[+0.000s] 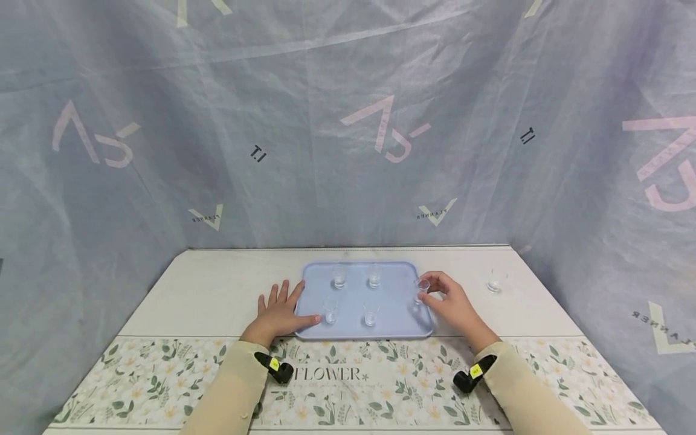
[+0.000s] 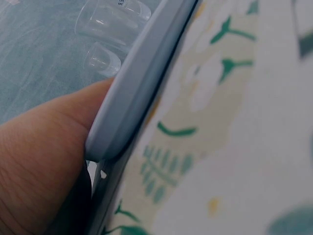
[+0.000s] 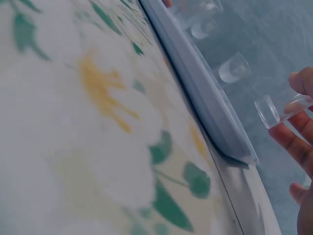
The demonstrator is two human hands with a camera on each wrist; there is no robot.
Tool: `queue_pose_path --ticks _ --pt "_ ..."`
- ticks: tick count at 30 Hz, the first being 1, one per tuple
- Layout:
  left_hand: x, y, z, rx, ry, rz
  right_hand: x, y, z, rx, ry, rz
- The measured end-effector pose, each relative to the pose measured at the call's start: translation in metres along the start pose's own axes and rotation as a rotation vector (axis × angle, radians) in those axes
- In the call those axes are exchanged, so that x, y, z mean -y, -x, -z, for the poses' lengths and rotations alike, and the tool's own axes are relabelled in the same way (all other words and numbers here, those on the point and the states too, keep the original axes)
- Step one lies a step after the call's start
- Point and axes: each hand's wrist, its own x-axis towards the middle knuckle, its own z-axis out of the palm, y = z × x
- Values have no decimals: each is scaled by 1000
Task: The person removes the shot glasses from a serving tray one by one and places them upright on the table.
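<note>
A pale blue tray (image 1: pixel 350 301) lies on the table, with two small clear glasses, a back-left glass (image 1: pixel 339 278) and a back-right glass (image 1: pixel 374 277), towards its far side. Nearer me stand a front-left glass (image 1: pixel 330 313) and a front-right glass (image 1: pixel 370 316). My left hand (image 1: pixel 278 315) rests with spread fingers at the tray's left edge, its thumb reaching over the rim (image 2: pixel 117 112). Between thumb and fingers, my right hand (image 1: pixel 450 300) pinches another clear glass (image 1: pixel 422 289) over the tray's right end. In the right wrist view this held glass (image 3: pixel 268 111) appears tilted.
One more clear glass (image 1: pixel 496 281) stands on the white tabletop, to the right of the tray. A flower-printed band (image 1: pixel 337 386) runs along the near part of the table. Grey-blue printed cloth (image 1: pixel 304 151) hangs behind and at both sides.
</note>
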Motion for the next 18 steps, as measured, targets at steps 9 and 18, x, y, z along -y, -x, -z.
queue_pose_path --ticks 9,18 --pt "7 -7 -7 -14 13 -8 -50 -8 10 -117 -6 -90" --pt "6 -6 -6 -14 9 -3 -65 -13 20 -215 -18 -194"
